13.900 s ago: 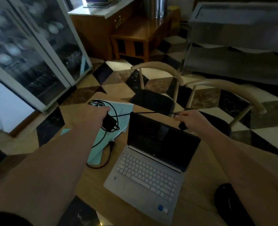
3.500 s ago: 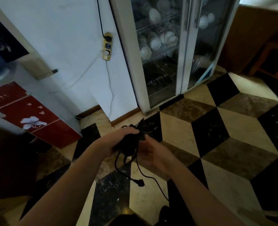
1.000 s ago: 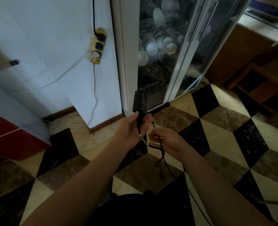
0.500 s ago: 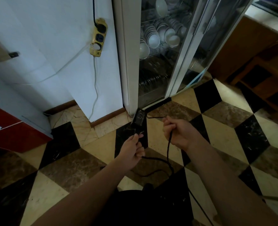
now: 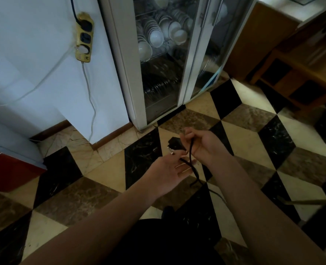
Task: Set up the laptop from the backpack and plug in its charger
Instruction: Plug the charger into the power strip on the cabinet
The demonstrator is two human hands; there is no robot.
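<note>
head view: right hand [image 5: 202, 146] grips charger cable [image 5: 191, 155]; left hand [image 5: 169, 172] open beneath.

A checkered floor [image 5: 104, 190] of black, cream and brown marble tiles — on it stand a glass-doored dish cabinet [image 5: 169, 60] and a wooden stool [image 5: 300, 77]

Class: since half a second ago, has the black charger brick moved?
Yes. The black charger brick dropped away from the glass-fronted dish cabinet, toward the checkered floor tiles.
</note>
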